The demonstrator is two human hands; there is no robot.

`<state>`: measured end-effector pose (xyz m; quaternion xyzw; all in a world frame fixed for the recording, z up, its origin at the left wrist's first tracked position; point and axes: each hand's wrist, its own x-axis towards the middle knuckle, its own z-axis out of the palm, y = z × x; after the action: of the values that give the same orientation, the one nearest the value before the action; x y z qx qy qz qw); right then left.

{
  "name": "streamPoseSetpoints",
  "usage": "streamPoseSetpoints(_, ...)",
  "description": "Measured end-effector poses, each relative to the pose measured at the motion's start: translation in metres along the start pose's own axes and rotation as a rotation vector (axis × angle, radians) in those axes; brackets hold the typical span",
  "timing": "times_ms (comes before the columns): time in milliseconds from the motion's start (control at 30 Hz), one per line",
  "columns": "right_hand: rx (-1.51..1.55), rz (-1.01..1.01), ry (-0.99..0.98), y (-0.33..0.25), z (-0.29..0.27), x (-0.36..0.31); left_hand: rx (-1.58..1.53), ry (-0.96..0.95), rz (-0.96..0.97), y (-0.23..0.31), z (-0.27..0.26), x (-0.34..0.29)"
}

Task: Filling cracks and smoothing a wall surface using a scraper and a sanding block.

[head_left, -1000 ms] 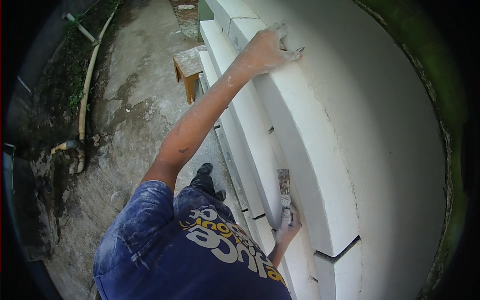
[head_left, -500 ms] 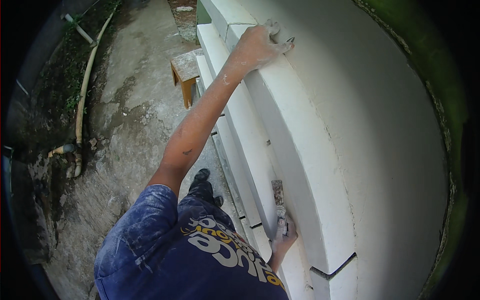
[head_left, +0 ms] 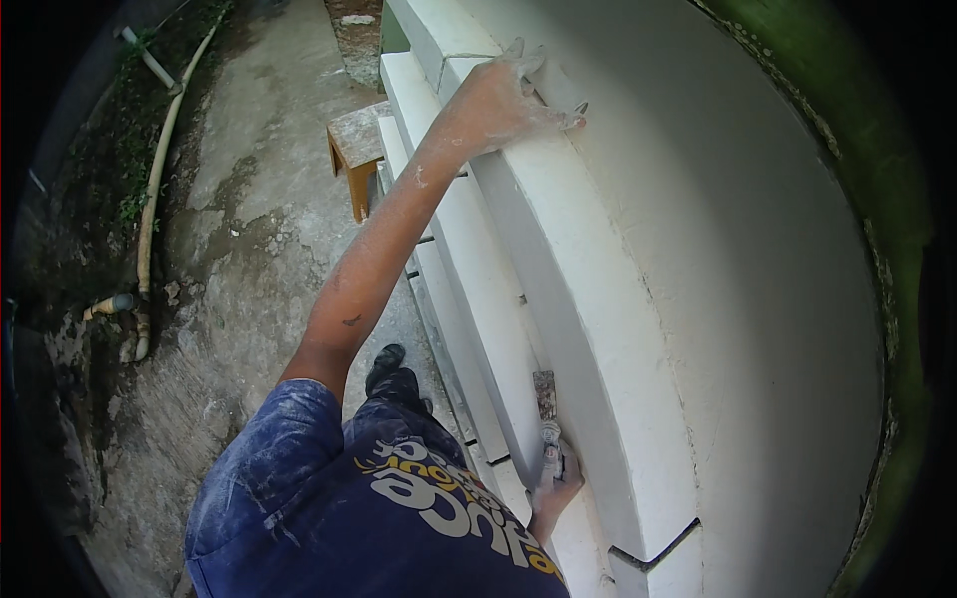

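My left arm, dusted with white, stretches up and away along a stepped white ledge (head_left: 598, 299). At its far end my left hand (head_left: 513, 100) rests over the ledge's top edge, its fingers spread apart and powdered white. Nothing shows in that hand. Low and close to my body, my right hand (head_left: 558, 476) is closed round the handle of a putty knife (head_left: 544, 395). The stained flat blade points away from me, beside the face of a lower step. Part of the right forearm is hidden behind my dusty blue shirt.
Dark gaps (head_left: 658, 548) cut across the ledge blocks, and a pale wall (head_left: 778, 329) rises to the right. On the left lies a stained concrete floor (head_left: 239, 289) with a wooden stool (head_left: 357, 149) by the steps. A long pipe (head_left: 159, 179) runs along the far left.
The fingers of my left hand have spread wider apart over the ledge. My right hand keeps hold of the putty knife. The whole view has shifted slightly.
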<state>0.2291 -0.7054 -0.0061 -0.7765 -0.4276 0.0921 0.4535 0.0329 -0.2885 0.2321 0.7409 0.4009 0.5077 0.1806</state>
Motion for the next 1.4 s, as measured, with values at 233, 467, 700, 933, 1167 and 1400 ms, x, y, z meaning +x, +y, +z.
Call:
streamPoseSetpoints(233, 0.039, -0.007, 0.023, -0.003, 0.001, 0.000, -0.087, -0.032, -0.127, 0.014, -0.004, -0.001)
streamPoseSetpoints(467, 0.085, 0.011, 0.048, -0.014, 0.003, 0.001, -0.055, 0.240, -0.060, 0.001, 0.011, 0.005)
streamPoseSetpoints(700, 0.001, -0.016, 0.044, -0.010, 0.003, 0.001, -0.099, 0.141, -0.014, -0.001, 0.007, 0.007)
streamPoseSetpoints(933, -0.027, -0.069, 0.043, -0.016, 0.009, 0.011, -0.001, 0.184, 0.153, 0.010, 0.014, -0.014)
streamPoseSetpoints(1167, 0.016, -0.151, 0.094, -0.015, 0.009, 0.010, 0.037, 0.166, 0.260, 0.015, 0.019, -0.018)
streamPoseSetpoints(1400, -0.045, -0.010, 0.055, -0.018, 0.008, 0.012, -0.163, -0.118, -0.113, 0.024, -0.001, -0.008)
